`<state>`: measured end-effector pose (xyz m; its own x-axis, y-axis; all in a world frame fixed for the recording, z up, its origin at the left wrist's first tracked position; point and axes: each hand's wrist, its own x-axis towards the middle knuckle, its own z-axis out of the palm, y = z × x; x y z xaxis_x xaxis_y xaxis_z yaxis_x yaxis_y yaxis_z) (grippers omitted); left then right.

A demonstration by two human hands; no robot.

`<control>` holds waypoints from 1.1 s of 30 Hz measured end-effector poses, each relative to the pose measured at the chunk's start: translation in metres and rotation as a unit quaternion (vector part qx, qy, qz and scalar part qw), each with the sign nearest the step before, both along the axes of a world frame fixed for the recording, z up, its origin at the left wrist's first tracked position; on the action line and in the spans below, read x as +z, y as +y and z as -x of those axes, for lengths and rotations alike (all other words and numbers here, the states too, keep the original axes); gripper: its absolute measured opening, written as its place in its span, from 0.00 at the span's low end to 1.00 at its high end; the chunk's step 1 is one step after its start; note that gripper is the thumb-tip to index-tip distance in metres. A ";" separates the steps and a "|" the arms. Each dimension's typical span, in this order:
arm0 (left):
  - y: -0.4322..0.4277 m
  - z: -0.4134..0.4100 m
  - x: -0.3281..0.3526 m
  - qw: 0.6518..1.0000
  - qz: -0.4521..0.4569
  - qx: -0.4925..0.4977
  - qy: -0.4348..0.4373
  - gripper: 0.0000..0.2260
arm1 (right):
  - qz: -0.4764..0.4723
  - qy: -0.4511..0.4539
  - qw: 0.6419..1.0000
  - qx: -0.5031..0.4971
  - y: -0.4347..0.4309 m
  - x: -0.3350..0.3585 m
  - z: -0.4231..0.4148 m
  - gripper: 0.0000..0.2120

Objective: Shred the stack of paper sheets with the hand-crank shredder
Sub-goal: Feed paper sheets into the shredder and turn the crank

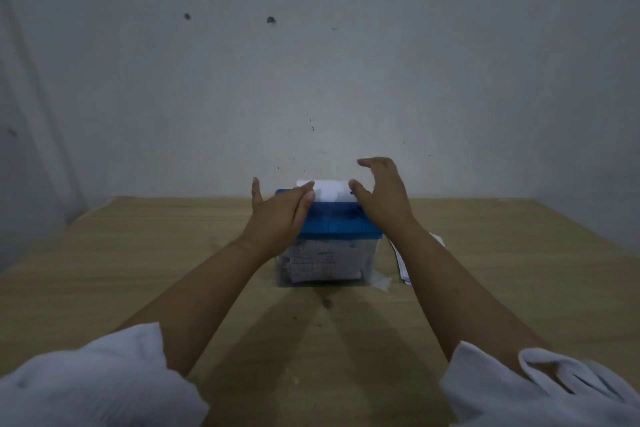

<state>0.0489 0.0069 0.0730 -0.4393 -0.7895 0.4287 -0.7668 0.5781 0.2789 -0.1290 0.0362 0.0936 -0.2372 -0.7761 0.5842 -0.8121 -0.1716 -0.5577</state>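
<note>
A sheet stands in the shredder slot. The left hand steadies it with straight fingers, and the right hand hovers beside, fingers apart. Cranking likely comes next.

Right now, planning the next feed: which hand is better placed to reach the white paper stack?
Likely right: the white paper stack lies beside the blue-lidded shredder under the right forearm; the left hand touches the upright white sheet.
</note>
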 end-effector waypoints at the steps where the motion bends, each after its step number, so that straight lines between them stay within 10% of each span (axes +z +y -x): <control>1: -0.001 0.000 0.004 0.999 -0.028 0.003 0.029 0.22 | 0.011 0.049 0.998 0.029 0.002 -0.001 -0.007 0.19; 7: -0.001 -0.007 0.026 0.923 -0.229 -0.024 0.308 0.20 | -0.080 0.254 0.962 0.062 0.013 -0.029 -0.030 0.33; 11: 0.025 -0.012 0.028 0.745 -0.318 0.133 0.571 0.26 | -0.052 0.284 0.957 0.028 0.014 -0.036 -0.031 0.38; 20: 0.035 -0.002 0.038 0.596 -0.507 0.131 0.609 0.26 | -0.027 0.276 0.960 0.034 0.013 -0.040 -0.031 0.35; 33: -0.018 0.004 0.018 0.609 -0.497 0.098 0.610 0.07 | -0.009 0.241 0.969 0.060 0.005 -0.041 -0.027 0.33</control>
<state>0.0452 -0.0116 0.0911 -0.1274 -0.9116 -0.3909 0.3347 -0.4105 0.8482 -0.1018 0.0417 0.0527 0.1534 -0.7919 0.5911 -0.9535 -0.2756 -0.1218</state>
